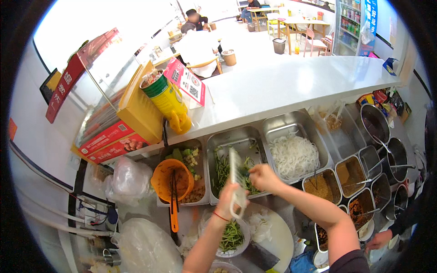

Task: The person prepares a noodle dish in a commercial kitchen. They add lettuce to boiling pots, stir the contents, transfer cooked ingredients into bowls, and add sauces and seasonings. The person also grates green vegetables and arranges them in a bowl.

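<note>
My left hand [229, 197] grips a white hand grater [236, 167], held tilted above a steel pan [235, 138] of green vegetable shreds [222, 170]. On the grater's right side, my right hand [265, 178] is closed around a small dark green piece [246, 171], too blurred to name. Under my left forearm stands a bowl [246, 235] with more green strips [233, 237] in it. The grater and my left hand hide part of the pan.
An orange strainer-like pot [162, 182] with chopsticks rests over the left pan. White rice noodles [294, 155] fill the pan at right. Seasoning tubs [319, 187] line the right side, where another person's hand [379, 240] reaches in. A cleaver [263, 257] lies on a round cutting board [283, 232].
</note>
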